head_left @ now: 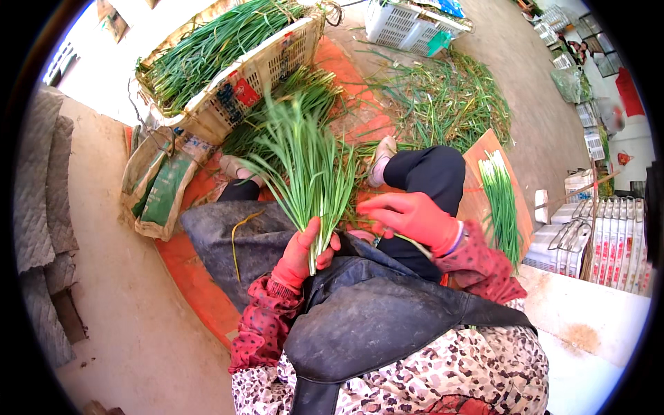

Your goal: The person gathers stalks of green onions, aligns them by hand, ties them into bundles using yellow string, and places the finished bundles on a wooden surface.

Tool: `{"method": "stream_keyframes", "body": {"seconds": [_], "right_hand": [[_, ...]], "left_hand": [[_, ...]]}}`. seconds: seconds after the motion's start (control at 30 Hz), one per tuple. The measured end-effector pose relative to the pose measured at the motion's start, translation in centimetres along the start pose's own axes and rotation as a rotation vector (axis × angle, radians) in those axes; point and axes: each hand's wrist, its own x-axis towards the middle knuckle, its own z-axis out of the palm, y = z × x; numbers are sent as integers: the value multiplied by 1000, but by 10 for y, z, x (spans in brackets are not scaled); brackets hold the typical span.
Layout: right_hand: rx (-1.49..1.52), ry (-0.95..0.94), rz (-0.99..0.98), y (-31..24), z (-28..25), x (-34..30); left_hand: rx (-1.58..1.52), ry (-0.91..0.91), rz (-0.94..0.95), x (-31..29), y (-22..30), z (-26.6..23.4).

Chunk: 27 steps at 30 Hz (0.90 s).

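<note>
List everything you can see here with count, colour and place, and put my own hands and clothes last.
held bunch: one, green with pale ends, centre
board: one, orange-brown, right of centre
neat bundle: one, green with white ends, on the board
large crate: one, whitish, upper left
crate greens: many, green, in the large crate
second crate: one, white, top centre
loose heap: one, green and straw, upper right of centre
sack: one, green and tan, left
mat: one, orange-red, floor
stacked crates: several, white, right
padded sheets: several, grey, left edge
apron: one, dark, lap
shoes: two, beige, above centre
left hand: one, red-gloved, gripping held bunch
right hand: one, red-gloved, right of held bunch
</note>
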Motion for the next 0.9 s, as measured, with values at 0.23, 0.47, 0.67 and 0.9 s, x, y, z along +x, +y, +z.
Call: {"method": "stream_keyframes", "body": {"seconds": [0.23, 0.47, 0.67, 0.9], "right_hand": [[-501, 125, -248, 20, 67, 58], [-453, 31, -213, 23, 68, 55], [-286, 217, -292, 45, 67, 56], [-129, 274, 60, 24, 53, 77]], "left_hand": [[17, -85, -86, -2, -3, -4], [170, 97, 41, -6, -3, 13], [129, 63, 64, -1, -10, 7], [171, 31, 52, -2, -9, 15]]}}
